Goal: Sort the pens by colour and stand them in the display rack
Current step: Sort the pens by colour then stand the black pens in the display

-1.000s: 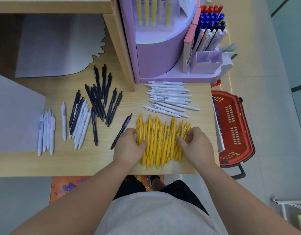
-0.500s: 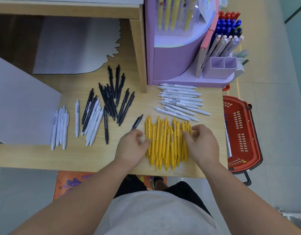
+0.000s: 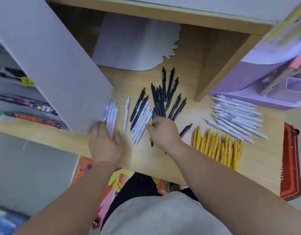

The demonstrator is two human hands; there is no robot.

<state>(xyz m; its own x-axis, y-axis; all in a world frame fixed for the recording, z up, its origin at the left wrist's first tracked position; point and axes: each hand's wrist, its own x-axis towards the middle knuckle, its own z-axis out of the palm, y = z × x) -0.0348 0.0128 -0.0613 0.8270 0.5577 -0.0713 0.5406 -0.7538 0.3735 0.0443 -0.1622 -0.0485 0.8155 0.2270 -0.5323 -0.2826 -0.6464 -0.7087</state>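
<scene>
Sorted pens lie on the wooden table: a yellow pen bunch at the right, white pens behind it, black pens in the middle. Left of these, more white pens lie mixed with black ones. My left hand rests with flat fingers on a small group of white pens. My right hand has curled fingers over a black pen, whose end sticks out below the hand. The purple display rack stands at the back right, blurred.
A single white pen and a lone black pen lie apart. A grey board leans over the table's left side. A wooden upright stands beside the rack. A red basket sits off the table's right edge.
Both hands have left the yellow bunch and moved left, my left onto the small white group, my right onto the mixed black and white pile. The view has swung left.
</scene>
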